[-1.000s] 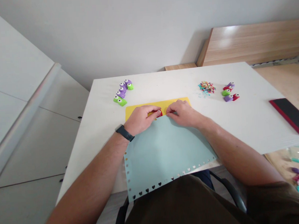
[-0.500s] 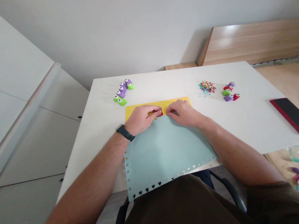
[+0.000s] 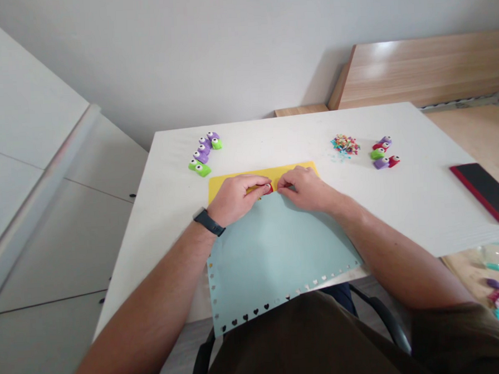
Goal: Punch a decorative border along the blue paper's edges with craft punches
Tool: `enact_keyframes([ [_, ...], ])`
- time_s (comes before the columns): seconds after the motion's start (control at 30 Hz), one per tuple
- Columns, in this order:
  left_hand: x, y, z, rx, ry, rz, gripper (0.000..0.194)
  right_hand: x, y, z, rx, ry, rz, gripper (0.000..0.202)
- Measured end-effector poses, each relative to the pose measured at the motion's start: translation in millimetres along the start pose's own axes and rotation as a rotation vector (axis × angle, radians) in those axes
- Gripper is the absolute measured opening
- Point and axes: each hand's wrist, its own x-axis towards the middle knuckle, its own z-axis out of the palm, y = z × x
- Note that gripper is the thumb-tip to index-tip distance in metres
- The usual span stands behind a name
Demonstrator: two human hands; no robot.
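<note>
A light blue sheet (image 3: 278,252) lies over the near edge of the table, with small shapes punched along its left and bottom edges. Beyond it is a yellow sheet (image 3: 228,182), partly covered by the blue one. My left hand (image 3: 238,197) is closed round a small red punch (image 3: 268,189) at the blue sheet's far edge. Just right of it, my right hand (image 3: 302,187) has its fingers pinched together at the same edge; whatever lies between them is too small to make out.
Purple and green punches (image 3: 201,154) stand at the back left of the white table (image 3: 264,144). Colourful paper bits (image 3: 345,145), more punches (image 3: 380,154) and a black-and-red case (image 3: 486,191) are on the right.
</note>
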Motion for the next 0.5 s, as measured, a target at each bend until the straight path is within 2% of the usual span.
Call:
enact_keyframes([
  [0.33,-0.8,2.0,-0.3,0.028,-0.038,0.055,0.024,0.0,-0.6,-0.1,0.006,0.003,0.01,0.012],
  [0.5,-1.5,4.3,-0.7,0.02,-0.08,0.031,0.025,0.3,-1.4,-0.8,0.01,0.028,0.02,0.013],
])
